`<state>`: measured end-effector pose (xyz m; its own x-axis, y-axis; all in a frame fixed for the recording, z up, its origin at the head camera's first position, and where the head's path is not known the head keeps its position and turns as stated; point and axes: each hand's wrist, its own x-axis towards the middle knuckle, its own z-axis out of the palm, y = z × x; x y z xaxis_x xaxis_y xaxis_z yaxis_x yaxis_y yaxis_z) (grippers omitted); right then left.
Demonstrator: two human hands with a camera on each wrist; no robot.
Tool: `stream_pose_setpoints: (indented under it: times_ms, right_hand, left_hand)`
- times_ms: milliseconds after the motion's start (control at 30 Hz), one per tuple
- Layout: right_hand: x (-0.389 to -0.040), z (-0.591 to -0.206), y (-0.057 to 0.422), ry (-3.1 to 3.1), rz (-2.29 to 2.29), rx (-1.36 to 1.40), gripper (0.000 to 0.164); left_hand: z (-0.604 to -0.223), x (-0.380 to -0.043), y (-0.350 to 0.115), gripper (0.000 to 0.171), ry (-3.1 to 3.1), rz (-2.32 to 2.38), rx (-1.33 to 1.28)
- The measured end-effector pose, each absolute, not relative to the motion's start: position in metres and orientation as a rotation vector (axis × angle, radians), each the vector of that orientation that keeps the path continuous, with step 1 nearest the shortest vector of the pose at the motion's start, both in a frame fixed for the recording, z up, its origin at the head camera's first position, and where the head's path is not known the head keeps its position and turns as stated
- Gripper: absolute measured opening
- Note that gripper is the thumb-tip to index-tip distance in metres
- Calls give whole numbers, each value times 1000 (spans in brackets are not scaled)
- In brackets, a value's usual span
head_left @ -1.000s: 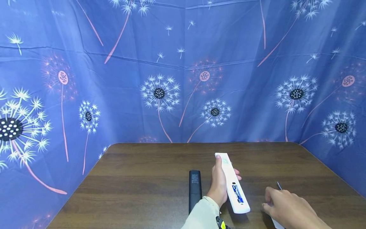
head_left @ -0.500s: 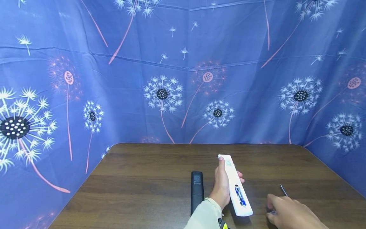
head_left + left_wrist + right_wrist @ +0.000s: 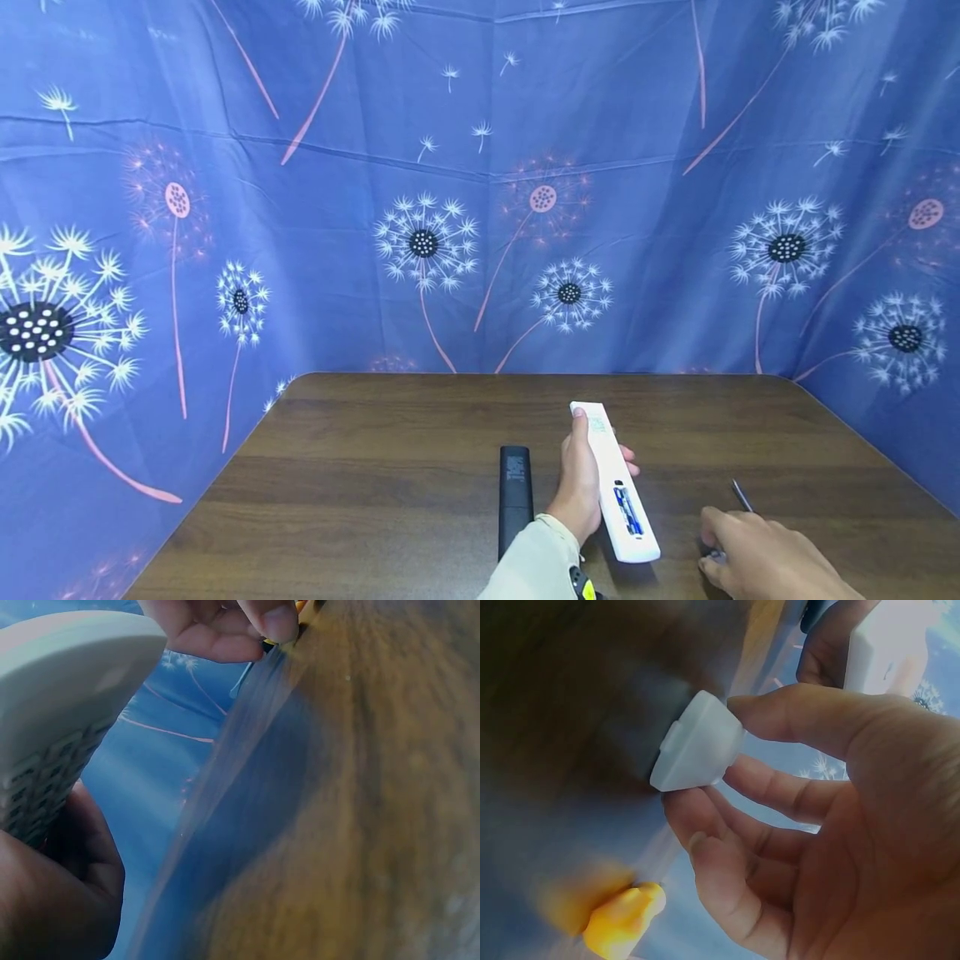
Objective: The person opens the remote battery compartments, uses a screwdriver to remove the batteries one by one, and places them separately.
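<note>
My left hand (image 3: 577,479) grips a white remote control (image 3: 600,450), thumb along its left edge and fingertips showing at its right. The remote's back faces up, with blue batteries (image 3: 628,511) in its uncovered compartment. In the left wrist view the remote's keypad (image 3: 49,780) faces down over the fingers. My right hand (image 3: 772,554) is low over the table at the right. In the right wrist view, its thumb and fingers pinch a small white battery cover (image 3: 701,746) with a tab, close to the tabletop. From the head, this hand mostly hides the cover.
A black remote control (image 3: 514,500) lies on the brown wooden table (image 3: 337,475), partly behind the left sleeve (image 3: 532,567). A thin metal shaft (image 3: 742,496) extends past my right hand. A yellow object (image 3: 626,922) lies near its fingers. A blue dandelion-print curtain (image 3: 337,208) surrounds the table.
One second ago the white cover showed below the right hand at the frame's bottom edge; now only a sliver shows by the thumb. The left hand keeps its grip on the remote.
</note>
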<state>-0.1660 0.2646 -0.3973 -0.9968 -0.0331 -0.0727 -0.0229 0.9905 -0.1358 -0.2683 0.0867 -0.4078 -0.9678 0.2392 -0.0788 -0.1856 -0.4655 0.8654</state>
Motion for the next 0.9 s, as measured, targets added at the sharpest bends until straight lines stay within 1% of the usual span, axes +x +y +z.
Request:
stream_pose_setpoints:
  times_ms: [600,900]
  right_hand:
    - [-165,-395,264,3100,-185,-32,29]
    - [-167,-402,272,3052,-238,40,24]
  left_hand:
    - [-409,-271,83,71,1475,2485,64]
    - [-410,-270,86,70,1472,2478,71]
